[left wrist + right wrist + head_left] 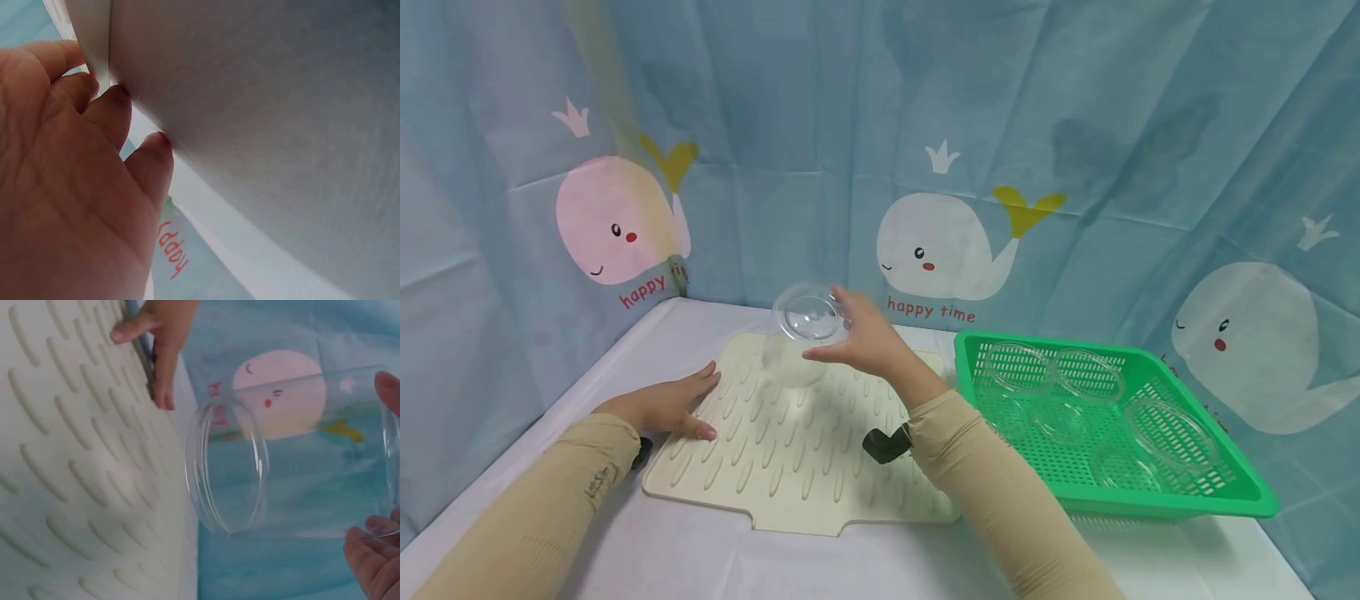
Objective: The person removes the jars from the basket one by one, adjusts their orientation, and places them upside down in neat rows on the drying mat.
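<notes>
My right hand [868,333] grips a clear, see-through jar [808,321] near its base, thumb on one side and fingers on the other. It is held over the cream ridged mat [805,467], base upward in the head view. In the right wrist view the jar's ringed mouth [228,465] faces the mat. My left hand [673,404] rests at the mat's left edge, fingers spread and thumb over the border. The left wrist view shows those fingertips [159,140] against the white surface beside the mat, holding nothing.
A green slotted basket [1157,500] stands to the right of the mat, holding several clear containers [1086,375] with round rims. White cloth [700,550] covers the table. A blue curtain [790,125] with whale prints hangs behind. A black mount [887,444] sticks out at my right wrist.
</notes>
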A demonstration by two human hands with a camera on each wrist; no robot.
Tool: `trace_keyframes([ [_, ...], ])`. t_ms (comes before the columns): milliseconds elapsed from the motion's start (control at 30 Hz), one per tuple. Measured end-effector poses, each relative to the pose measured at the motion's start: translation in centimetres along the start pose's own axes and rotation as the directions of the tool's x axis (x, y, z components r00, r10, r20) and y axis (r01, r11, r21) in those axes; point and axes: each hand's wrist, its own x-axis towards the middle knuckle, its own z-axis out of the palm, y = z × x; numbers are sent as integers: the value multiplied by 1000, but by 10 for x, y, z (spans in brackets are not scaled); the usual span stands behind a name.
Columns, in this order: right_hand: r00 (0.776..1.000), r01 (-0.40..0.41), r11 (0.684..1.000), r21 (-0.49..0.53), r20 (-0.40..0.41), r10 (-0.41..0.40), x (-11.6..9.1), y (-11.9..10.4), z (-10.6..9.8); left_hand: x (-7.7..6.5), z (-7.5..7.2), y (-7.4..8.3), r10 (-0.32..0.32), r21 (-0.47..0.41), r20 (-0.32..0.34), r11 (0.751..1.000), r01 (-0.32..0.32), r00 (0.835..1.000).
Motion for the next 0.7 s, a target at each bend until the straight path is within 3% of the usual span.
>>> trace_keyframes([
  [200, 998, -64, 998, 15, -5, 64, 12, 9, 28, 2, 1, 0, -12, 0, 11, 1000, 12, 1000],
  [400, 997, -73, 997, 36, -36, 74, 22, 17, 51, 2, 1, -1, -18, -5, 4, 1000, 18, 1000],
  [700, 995, -96, 995, 14, -19, 96, 30, 23, 69, 2, 1, -2, 4, -5, 3, 1000, -4, 1000],
])
